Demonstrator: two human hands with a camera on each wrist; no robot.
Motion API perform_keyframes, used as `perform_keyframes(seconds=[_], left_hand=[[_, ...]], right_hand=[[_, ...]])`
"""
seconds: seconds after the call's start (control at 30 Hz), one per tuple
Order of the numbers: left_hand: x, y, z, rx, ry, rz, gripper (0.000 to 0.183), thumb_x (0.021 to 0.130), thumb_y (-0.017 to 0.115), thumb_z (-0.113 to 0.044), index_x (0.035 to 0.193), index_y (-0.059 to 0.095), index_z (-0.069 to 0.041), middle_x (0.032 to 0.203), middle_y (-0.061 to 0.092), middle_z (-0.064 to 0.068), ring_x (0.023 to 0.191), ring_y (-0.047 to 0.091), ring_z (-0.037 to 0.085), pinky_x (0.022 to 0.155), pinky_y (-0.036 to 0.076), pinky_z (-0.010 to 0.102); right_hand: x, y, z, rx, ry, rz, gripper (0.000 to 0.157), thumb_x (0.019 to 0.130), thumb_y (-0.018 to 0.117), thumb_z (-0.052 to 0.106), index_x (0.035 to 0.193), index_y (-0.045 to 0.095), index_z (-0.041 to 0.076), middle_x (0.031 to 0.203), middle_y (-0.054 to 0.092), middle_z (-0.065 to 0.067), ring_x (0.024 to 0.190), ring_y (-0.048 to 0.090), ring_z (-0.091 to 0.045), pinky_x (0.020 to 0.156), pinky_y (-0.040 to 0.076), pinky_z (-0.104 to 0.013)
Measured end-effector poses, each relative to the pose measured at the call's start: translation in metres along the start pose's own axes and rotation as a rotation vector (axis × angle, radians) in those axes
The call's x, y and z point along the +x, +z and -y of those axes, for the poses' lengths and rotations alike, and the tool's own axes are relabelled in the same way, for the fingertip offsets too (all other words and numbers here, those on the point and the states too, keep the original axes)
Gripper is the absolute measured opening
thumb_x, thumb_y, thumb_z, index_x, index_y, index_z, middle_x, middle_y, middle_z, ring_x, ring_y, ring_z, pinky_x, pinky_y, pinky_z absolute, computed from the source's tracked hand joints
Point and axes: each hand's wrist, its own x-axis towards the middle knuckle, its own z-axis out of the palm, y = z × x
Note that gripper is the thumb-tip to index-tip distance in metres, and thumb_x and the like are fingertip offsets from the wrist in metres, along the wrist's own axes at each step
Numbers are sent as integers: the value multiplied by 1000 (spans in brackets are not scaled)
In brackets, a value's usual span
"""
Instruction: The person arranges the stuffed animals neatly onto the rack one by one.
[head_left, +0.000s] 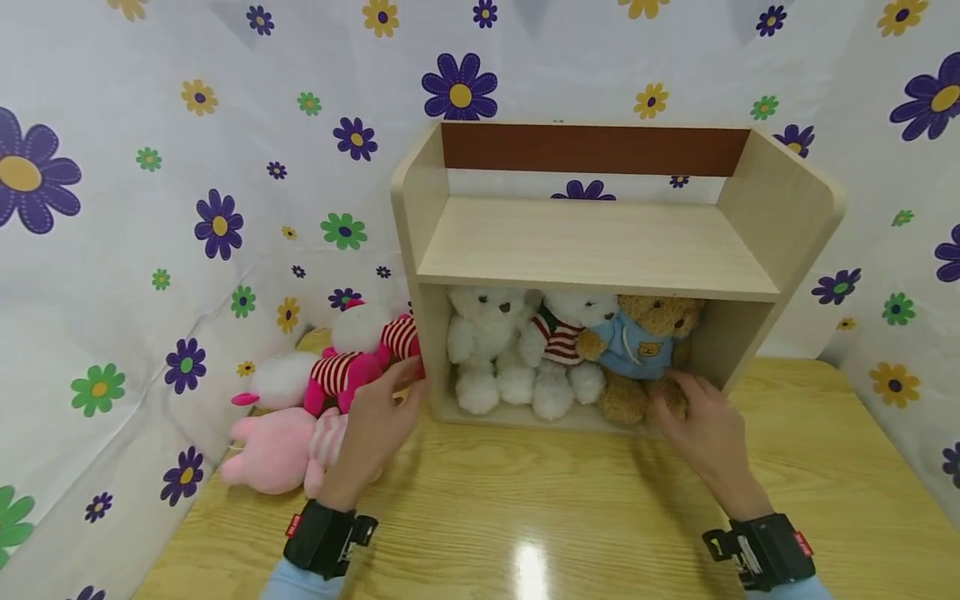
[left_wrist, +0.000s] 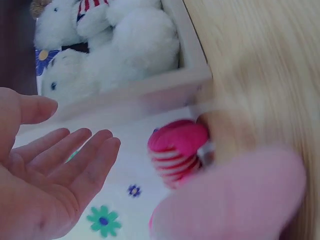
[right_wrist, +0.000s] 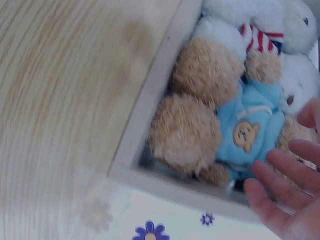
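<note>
A pale wooden shelf (head_left: 607, 246) stands on the table, three plush bears side by side in its lower compartment. On the left is a plain white bear (head_left: 487, 350); the middle white bear (head_left: 558, 342) wears a red-striped top, and the brown bear (head_left: 637, 350) at right a light-blue hoodie. My right hand (head_left: 705, 425), fingers extended, is in front of the brown bear at the compartment's right end. Beside the shelf's left panel, my left hand (head_left: 382, 417) has its fingers loosely extended and palm bare in the left wrist view.
Left of the shelf lie a pink plush pig (head_left: 277, 450) and two white-headed plush toys in red stripes, the nearer toy (head_left: 288, 379) behind the pig. A flower-printed cloth (head_left: 247, 167) hangs behind the wooden table (head_left: 480, 500).
</note>
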Motion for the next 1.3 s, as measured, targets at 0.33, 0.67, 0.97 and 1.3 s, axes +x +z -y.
perform_keyframes(seconds=[0.33,0.67,0.97,1.3], left_hand=[[-41,-52,17,271,-29,20,37,101,63,-27,136,66,-14,87,74,10,67,60,20,59,46,34],[-83,-95,39,523,-156,-131,35,96,62,-22,127,69,-8,101,72,22,79,68,40,63,49,57],[-80,-98,47,547,-384,125,61,103,51,-36,155,38,-7,126,35,43,93,58,52,70,54,62],[-77,-87,51,490,-487,66,57,104,44,-52,131,51,-1,132,27,45,110,44,61,78,47,68]], right_hand=[[2,-17,-17,10,-18,-359,16,88,68,9,94,72,-5,78,71,-21,63,66,-32,63,42,-21],[8,-20,-20,76,207,-414,42,87,72,16,115,60,-14,96,65,-31,74,61,8,71,33,4],[15,-25,-33,68,172,-317,33,93,63,11,117,63,-13,97,70,-35,72,69,-51,74,29,7],[15,-17,-35,42,191,-285,23,96,61,7,109,65,-11,90,72,-33,67,70,-49,66,29,3]])
